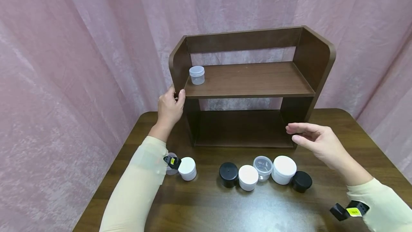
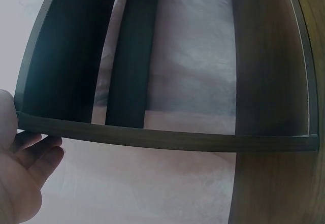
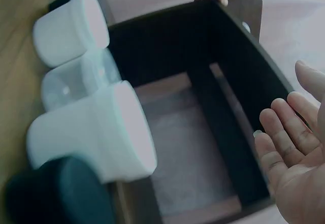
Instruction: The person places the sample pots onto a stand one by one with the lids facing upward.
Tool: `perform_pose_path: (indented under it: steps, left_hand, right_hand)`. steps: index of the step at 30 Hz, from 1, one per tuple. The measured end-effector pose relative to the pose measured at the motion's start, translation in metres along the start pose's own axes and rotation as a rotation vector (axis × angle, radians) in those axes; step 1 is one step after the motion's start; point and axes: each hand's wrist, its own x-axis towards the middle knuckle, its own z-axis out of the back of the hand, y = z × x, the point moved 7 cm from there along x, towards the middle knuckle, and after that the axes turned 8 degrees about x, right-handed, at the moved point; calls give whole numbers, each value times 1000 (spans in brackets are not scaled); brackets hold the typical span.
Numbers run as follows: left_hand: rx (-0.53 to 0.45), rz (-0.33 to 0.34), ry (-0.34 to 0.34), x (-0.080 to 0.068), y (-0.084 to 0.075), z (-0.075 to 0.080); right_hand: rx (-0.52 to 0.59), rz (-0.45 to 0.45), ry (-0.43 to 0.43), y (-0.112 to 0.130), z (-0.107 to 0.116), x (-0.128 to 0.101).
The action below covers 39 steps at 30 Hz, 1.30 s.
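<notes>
A dark brown two-tier wooden shelf stands at the back of the table. My left hand grips its left side panel at the height of the upper board, thumb at the front edge; in the left wrist view its fingers reach behind the panel. My right hand is in the air before the shelf's lower right corner, fingers extended and nothing held. On the upper board, at the left end, sits a small translucent lidded jar. The lower board lies between the two side panels.
In front of the shelf stand a black jar, a white jar, a clear jar, a larger white jar and a low black jar. Further left are another white jar and a clear one partly hidden by my left wrist.
</notes>
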Motion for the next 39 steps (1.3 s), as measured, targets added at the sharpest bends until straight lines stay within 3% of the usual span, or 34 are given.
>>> perform_pose_path:
  steps: [6,13,25,39]
  left_hand:
    - [-7,2,9,-1,0,-2]
    - [-15,-4,4,0,4,-1]
    - [-15,1,3,-1,10,1]
    - [-20,0,-19,-1,9,5]
  right_hand:
    - [-43,-32,-47,-23,20,-38]
    - [-60,-93,-67,-48,25,-67]
    - [-64,-137,3,-66,15,-86]
    - [37,-73,149,-91,-9,-99]
